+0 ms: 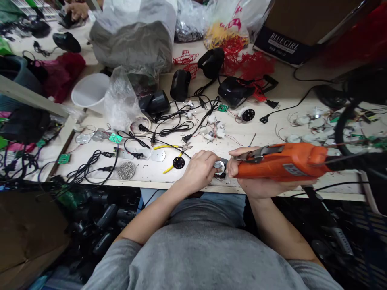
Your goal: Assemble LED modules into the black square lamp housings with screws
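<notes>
My right hand [256,188] is wrapped round an orange electric screwdriver [281,161], which lies sideways and points left. My left hand [200,168] is closed at the front edge of the bench, with its fingertips on a small silver and black part [220,165]. The screwdriver's front end meets this part, though my fingers partly hide the contact. Just left of my left hand are a black perforated disc [178,162] and yellow-handled cutting pliers [167,148]. A round dish of small screws [126,170] stands farther left.
Black plastic housings [180,84] with plug cords spread across the middle. White motor parts [313,121] lie to the right. At the back are a white tub [90,90], plastic bags [133,38], red netting [238,56] and a cardboard box [299,28]. Another person's hand [78,11] shows top left.
</notes>
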### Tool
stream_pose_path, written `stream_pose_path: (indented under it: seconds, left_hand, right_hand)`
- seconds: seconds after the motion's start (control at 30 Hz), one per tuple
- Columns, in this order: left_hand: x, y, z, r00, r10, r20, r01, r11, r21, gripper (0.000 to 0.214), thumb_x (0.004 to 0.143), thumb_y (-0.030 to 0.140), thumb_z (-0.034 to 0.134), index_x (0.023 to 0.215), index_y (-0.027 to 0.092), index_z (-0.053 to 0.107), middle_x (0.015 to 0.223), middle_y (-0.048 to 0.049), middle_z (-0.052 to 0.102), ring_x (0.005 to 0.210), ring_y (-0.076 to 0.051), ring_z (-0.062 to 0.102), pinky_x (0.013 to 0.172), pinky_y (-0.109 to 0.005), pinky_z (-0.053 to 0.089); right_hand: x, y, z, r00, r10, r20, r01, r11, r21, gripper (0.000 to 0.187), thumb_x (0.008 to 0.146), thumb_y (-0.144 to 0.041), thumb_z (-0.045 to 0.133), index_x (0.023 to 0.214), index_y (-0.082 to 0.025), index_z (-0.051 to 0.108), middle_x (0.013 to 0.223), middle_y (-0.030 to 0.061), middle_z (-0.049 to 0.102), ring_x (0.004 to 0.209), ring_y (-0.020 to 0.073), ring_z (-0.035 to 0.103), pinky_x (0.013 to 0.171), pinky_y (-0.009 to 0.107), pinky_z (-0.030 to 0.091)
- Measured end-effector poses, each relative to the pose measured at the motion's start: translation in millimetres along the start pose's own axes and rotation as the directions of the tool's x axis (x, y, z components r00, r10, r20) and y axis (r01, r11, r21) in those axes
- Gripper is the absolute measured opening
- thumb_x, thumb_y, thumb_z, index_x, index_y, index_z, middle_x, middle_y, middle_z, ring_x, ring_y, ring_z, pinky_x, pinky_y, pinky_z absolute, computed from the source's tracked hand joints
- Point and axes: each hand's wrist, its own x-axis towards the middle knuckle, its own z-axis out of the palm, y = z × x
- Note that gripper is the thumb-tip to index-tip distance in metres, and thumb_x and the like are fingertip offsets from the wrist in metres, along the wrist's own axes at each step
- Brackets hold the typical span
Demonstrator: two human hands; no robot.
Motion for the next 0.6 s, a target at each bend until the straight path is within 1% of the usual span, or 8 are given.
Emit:
stream_pose_path:
  seconds: [0.17,0.27,0.3,0.37,0.43,0.5,0.57,0.6]
  left_hand:
    - [1,0,-3.2,0.999,0.033,-0.026,-0.032,0.999,0.03,0.02,0.09,0.019,0.057,0.108,0.019,0.066,0.103,-0.0094,0.068,0.096,-0.025,0.063,0.086,-0.038,0.05]
    - [-2,-2,-3.3,0.987,0.046,-0.152,-0.055,0.997,-0.059,0.019,0.091,0.023,0.058,0.108,0.019,0.066,0.104,-0.0089,0.07,0.098,-0.025,0.063,0.089,-0.039,0.049]
    - [-4,-3,-2.2,0.978,0.019,-0.208,-0.044,0.992,-0.116,0.018,0.091,0.025,0.06,0.106,0.02,0.067,0.104,-0.0081,0.071,0.099,-0.024,0.063,0.091,-0.04,0.049]
    - [-8,-8,1.2,0.945,-0.122,-0.302,0.028,0.954,-0.298,0.02,0.09,0.032,0.064,0.106,0.021,0.067,0.103,-0.0065,0.071,0.098,-0.023,0.063,0.091,-0.039,0.049]
    - [-13,-16,4.8,0.895,-0.327,-0.303,0.111,0.821,-0.56,0.03,0.088,0.039,0.066,0.113,0.022,0.066,0.105,-0.0063,0.071,0.094,-0.02,0.064,0.085,-0.035,0.052]
    - [-17,-23,6.6,0.859,-0.475,-0.192,0.149,0.59,-0.794,0.04,0.086,0.043,0.067,0.119,0.022,0.064,0.11,-0.0074,0.07,0.092,-0.019,0.065,0.079,-0.032,0.054]
    - [-20,-27,5.8,0.847,-0.529,-0.051,0.17,0.361,-0.917,0.044,0.081,0.043,0.07,0.119,0.022,0.064,0.113,-0.0082,0.07,0.095,-0.019,0.067,0.078,-0.031,0.055]
    - [-21,-28,4.7,0.843,-0.538,0.01,0.184,0.272,-0.945,0.044,0.078,0.041,0.073,0.116,0.022,0.065,0.113,-0.008,0.07,0.095,-0.019,0.067,0.079,-0.032,0.056]
  right_hand:
    - [11,-8,6,0.989,0.141,0.055,-0.141,0.99,0.008,0.087,0.059,-0.101,0.045,0.091,-0.026,0.076,0.056,0.0041,0.058,0.045,0.0222,0.053,0.041,0.039,0.043]
    - [14,-10,15,0.993,0.107,0.04,-0.107,0.994,0.005,0.087,0.058,-0.102,0.044,0.085,-0.026,0.077,0.048,0.0022,0.054,0.038,0.0202,0.049,0.036,0.035,0.038]
    - [15,-10,17,0.997,0.079,0.024,-0.079,0.997,-0.005,0.089,0.06,-0.102,0.041,0.085,-0.026,0.078,0.046,0.0023,0.054,0.035,0.019,0.047,0.034,0.034,0.035]
    - [14,-11,21,0.999,0.012,-0.031,-0.013,1.0,-0.021,0.093,0.066,-0.101,0.033,0.088,-0.024,0.081,0.045,0.003,0.054,0.033,0.0176,0.045,0.031,0.031,0.029]
    - [13,-15,20,0.995,-0.054,-0.086,0.052,0.998,-0.03,0.097,0.07,-0.1,0.026,0.09,-0.022,0.081,0.045,0.0037,0.054,0.033,0.0177,0.046,0.03,0.031,0.03]
    - [12,-19,15,0.988,-0.096,-0.123,0.093,0.995,-0.034,0.1,0.071,-0.1,0.024,0.092,-0.021,0.081,0.047,0.0046,0.054,0.036,0.0188,0.048,0.032,0.033,0.035]
    - [12,-21,9,0.982,-0.113,-0.15,0.109,0.993,-0.035,0.099,0.072,-0.099,0.025,0.094,-0.019,0.08,0.05,0.0061,0.056,0.04,0.0201,0.051,0.035,0.034,0.04]
    - [12,-20,8,0.981,-0.117,-0.155,0.114,0.993,-0.033,0.098,0.072,-0.098,0.027,0.096,-0.019,0.08,0.051,0.0066,0.057,0.041,0.0206,0.052,0.036,0.035,0.041]
